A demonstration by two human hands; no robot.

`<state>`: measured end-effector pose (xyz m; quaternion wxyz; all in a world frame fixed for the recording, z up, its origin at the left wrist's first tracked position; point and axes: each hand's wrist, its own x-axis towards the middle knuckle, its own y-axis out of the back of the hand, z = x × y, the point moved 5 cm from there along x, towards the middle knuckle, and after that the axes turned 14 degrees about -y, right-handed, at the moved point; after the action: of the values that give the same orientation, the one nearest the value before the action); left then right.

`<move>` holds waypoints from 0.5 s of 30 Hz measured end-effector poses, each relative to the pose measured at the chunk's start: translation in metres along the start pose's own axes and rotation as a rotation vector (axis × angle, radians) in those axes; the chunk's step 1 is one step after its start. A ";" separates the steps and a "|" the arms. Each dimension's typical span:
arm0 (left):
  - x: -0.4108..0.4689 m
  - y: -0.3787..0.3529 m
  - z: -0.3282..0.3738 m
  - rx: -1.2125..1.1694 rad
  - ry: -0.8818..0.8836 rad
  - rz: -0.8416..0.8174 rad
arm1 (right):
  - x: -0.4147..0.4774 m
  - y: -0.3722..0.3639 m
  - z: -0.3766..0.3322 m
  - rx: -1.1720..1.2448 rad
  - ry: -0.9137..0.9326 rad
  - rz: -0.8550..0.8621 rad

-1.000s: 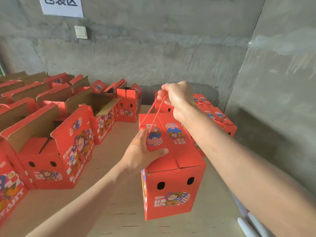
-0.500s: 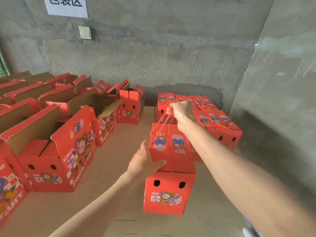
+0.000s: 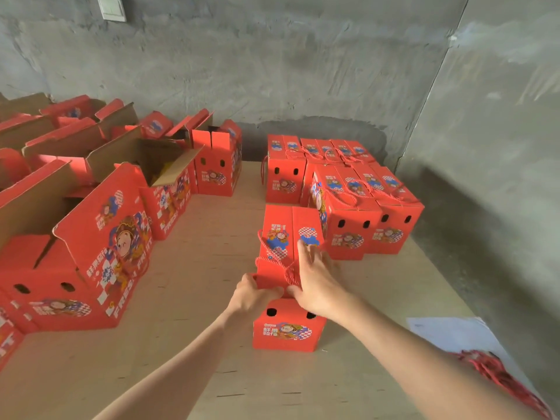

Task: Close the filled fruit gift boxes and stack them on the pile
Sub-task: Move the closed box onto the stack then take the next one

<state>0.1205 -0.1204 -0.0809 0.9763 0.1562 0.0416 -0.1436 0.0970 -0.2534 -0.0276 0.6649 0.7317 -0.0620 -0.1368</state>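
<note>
A closed red fruit gift box (image 3: 288, 331) stands on the wooden surface (image 3: 194, 298), just in front of the pile of closed red boxes (image 3: 348, 189). Its red rope handle (image 3: 272, 256) lies slack across the lid. My left hand (image 3: 254, 295) grips the near top edge of the box with curled fingers. My right hand (image 3: 315, 280) lies on the lid's right half, fingers straight and spread, pressing down. The box's far end almost touches the nearest stacked box.
Several open red boxes (image 3: 91, 237) with raised flaps line the left side. Grey concrete walls close the back and right. A white sheet (image 3: 454, 331) with a bundle of red ropes (image 3: 500, 377) lies at the lower right.
The box was hanging from its rope handle in my right hand; it now stands on the surface by the pile. My right hand let go of the rope and rests flat on the lid.
</note>
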 end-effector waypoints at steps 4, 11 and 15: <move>0.001 0.000 0.002 -0.045 0.024 0.023 | -0.016 -0.032 -0.004 -0.067 0.064 -0.030; 0.006 -0.008 -0.009 0.138 -0.026 -0.007 | -0.033 -0.050 -0.011 -0.025 0.032 0.337; 0.010 -0.008 -0.012 0.154 -0.160 -0.065 | -0.024 -0.064 -0.006 -0.001 0.048 0.399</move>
<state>0.1274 -0.1265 -0.0953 0.9565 0.2173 -0.0424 -0.1901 0.0699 -0.2337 -0.0873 0.6806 0.7075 -0.1898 0.0151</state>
